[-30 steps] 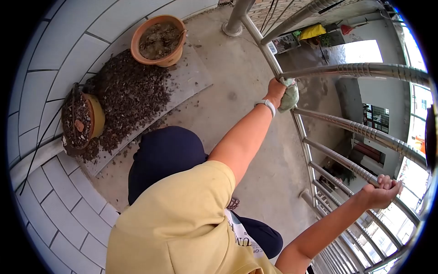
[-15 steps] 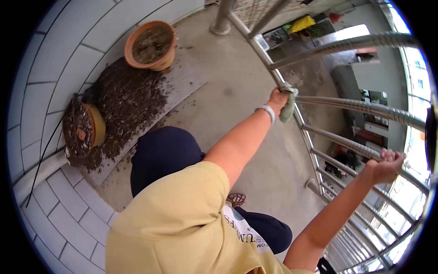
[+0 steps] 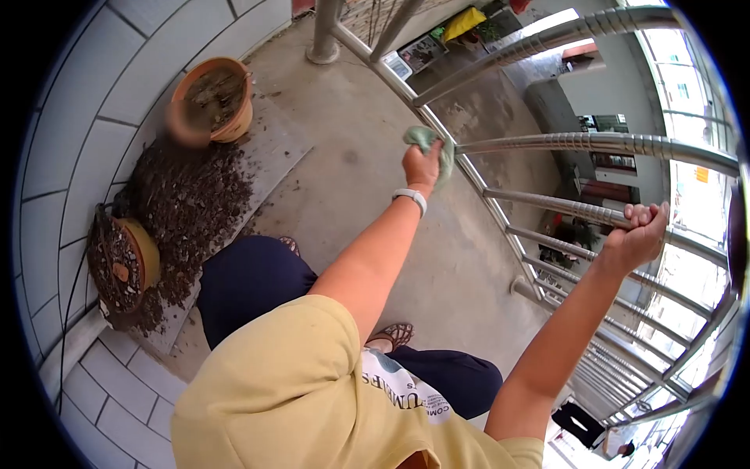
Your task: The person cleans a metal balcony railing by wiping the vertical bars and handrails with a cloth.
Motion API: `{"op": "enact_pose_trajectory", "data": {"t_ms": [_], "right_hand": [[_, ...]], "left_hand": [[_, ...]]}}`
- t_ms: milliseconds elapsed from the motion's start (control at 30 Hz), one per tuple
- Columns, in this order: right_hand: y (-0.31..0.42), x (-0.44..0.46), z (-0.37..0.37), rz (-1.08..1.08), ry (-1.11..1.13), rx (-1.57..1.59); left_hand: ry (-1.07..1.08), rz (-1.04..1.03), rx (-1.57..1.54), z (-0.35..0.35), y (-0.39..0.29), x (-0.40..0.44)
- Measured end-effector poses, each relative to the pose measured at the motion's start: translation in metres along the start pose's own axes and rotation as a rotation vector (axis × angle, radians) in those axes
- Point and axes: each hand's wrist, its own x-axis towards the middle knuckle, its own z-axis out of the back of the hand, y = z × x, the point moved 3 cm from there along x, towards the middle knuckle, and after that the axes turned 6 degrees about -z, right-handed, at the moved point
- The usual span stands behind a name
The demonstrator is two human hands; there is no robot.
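My left hand, with a pale band on its wrist, is closed on a pale green cloth. The cloth lies against or just beside the railing's bottom rail, close to the foot of a ribbed metal bar; exact contact is unclear. Higher up the railing, my right hand has its fingers wrapped round another metal bar.
Along the tiled wall stand an orange flowerpot and a yellowish pot. Dark soil is spread on a grey board between them. Concrete floor lies under my feet; a lower area shows through the railing.
My left hand and the cloth have shifted slightly away from the bar's foot, and the cloth looks more spread out. My right hand keeps its grip. The whole view has shifted a little.
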Motion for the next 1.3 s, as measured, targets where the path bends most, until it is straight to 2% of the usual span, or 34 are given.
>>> {"op": "enact_pose_trajectory", "data": {"t_ms": [100, 167, 233, 267, 300, 333, 400, 433, 533, 733, 800, 867, 933, 1067, 1133, 1200, 1300], "right_hand": [[0.0, 0.001, 0.001, 0.013, 0.008, 0.007], [-0.001, 0.001, 0.001, 0.017, 0.017, 0.015], [-0.001, 0.003, 0.003, 0.012, 0.044, 0.028], [-0.002, 0.003, 0.003, 0.015, 0.055, 0.034], [-0.001, 0.0, 0.001, 0.031, 0.026, 0.011], [0.0, -0.001, 0.001, 0.033, 0.017, 0.005], [-0.001, -0.002, -0.001, 0.054, 0.001, -0.008], [-0.002, -0.001, -0.001, 0.057, -0.017, -0.007], [-0.004, 0.0, -0.001, 0.061, -0.035, 0.016], [-0.003, 0.0, -0.002, 0.063, 0.008, -0.033], [-0.004, 0.0, -0.002, 0.071, 0.016, -0.034], [-0.005, -0.001, -0.003, 0.074, 0.007, -0.036], [-0.004, -0.002, -0.003, 0.076, 0.014, -0.045], [-0.005, -0.001, -0.002, 0.08, 0.006, -0.053], [-0.004, -0.004, -0.005, 0.089, -0.026, -0.062], [-0.003, -0.003, -0.006, 0.103, -0.06, -0.069], [-0.004, -0.002, -0.004, 0.107, -0.098, -0.085]], "left_hand": [[-0.366, 0.097, -0.048, 0.015, 0.023, 0.017], [-0.358, 0.173, -0.166, 0.022, 0.025, 0.038], [-0.41, 0.351, -0.523, 0.026, 0.006, 0.055], [-0.432, 0.43, -0.839, 0.025, -0.009, 0.065], [-0.4, 0.506, -1.056, 0.028, -0.035, 0.069], [-0.393, 0.513, -1.052, 0.031, -0.037, 0.078], [0.046, 0.289, -1.422, 0.028, -0.051, 0.105], [0.042, 0.288, -1.421, 0.023, -0.051, 0.106], [-0.201, -0.028, -0.619, 0.008, -0.05, 0.103], [-0.207, -0.116, -0.528, -0.006, -0.022, 0.122], [-0.239, -0.079, -0.296, -0.005, -0.024, 0.131], [-0.29, -0.054, -0.272, -0.004, -0.035, 0.138], [-0.203, 0.281, -0.322, -0.002, -0.051, 0.132], [-0.279, 0.324, -0.328, -0.005, -0.053, 0.131], [-0.282, 0.283, -0.328, -0.004, -0.037, 0.132], [-0.24, -0.029, -0.371, -0.002, -0.026, 0.133], [-0.182, -0.12, -0.512, 0.0, -0.015, 0.129]]}}
